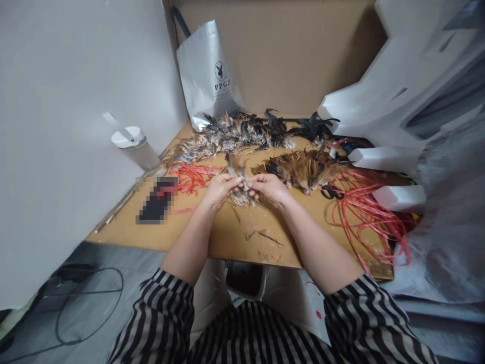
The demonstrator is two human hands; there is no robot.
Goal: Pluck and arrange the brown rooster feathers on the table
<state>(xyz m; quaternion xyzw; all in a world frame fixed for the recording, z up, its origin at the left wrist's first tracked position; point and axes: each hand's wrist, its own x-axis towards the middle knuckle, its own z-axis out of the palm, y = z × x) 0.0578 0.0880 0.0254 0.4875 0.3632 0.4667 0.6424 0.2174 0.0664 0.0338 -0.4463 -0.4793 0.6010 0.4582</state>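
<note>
A small bunch of brown and grey feathers [238, 164] is pinched between my two hands over the middle of the table. My left hand [223, 189] grips it from the left with thumb and fingers together. From the right, my right hand [270, 188] pinches the same bunch, the fingertips of both hands nearly meeting. Pale fluffy feather ends hang below the fingers. Just behind my right hand lies a pile of golden-brown feather bunches [305, 169]. A long heap of grey and brown feathers [242, 130] stretches across the table behind both hands.
Cut red plastic strips [191, 177] lie at left beside a blurred dark rectangle [155, 202]. Long red strands [364, 217] and black-handled scissors [332, 191] are at right. A lidded cup [136, 149], a silver bag [208, 76] and white foam pieces [401, 197] border the wooden table [242, 242].
</note>
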